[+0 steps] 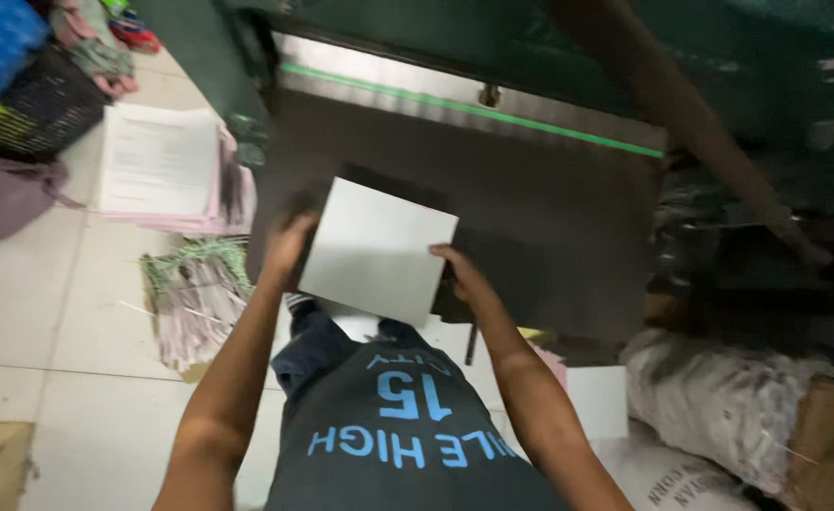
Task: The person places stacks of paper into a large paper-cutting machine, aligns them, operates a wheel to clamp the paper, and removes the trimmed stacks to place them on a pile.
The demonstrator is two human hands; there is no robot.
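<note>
A white stack of paper sheets (377, 248) is held above the dark flat machine table (550, 218). My left hand (289, 248) grips its left edge and my right hand (457, 274) grips its right lower edge. The stack is tilted slightly, with its top face blank. Below it I see my dark shirt with blue print and my dark trousers.
A metal strip with a green line (474, 112) runs along the back of the machine table. A pile of white and pink sheets (166, 170) lies on the tiled floor at left, with paper trimmings (195, 293) beside it. White sacks (720, 407) sit at lower right.
</note>
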